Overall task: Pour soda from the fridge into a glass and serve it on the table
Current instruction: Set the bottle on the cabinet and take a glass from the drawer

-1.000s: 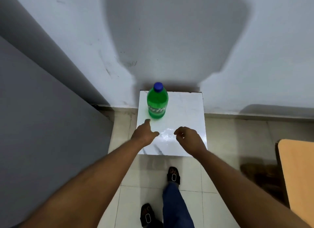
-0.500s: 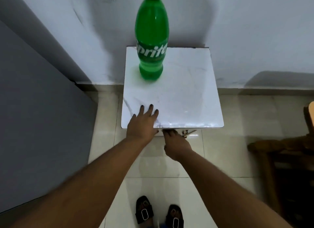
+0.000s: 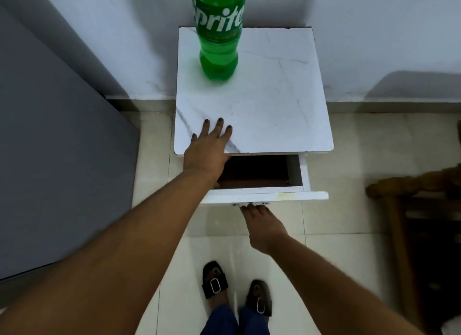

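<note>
Green plastic Sprite bottle (image 3: 218,32) is stood upright at rear-left of white marble-look tabletop (image 3: 274,105), cap cut off. L hand (image 3: 208,150) is laid flat, fingers spread, on top's front edge. R hand (image 3: 264,225) is hooked under pulled-out white drawer (image 3: 264,195); grip can't be told.

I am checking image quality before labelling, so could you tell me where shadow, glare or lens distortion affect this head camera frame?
Head view: wide-angle bending bows the table top edges and stretches the forearms; the open drawer interior is in deep shadow, its contents unreadable; the soda bottle is cropped at the top and casts a faint green tint; soft sheen on the floor tiles.
</note>
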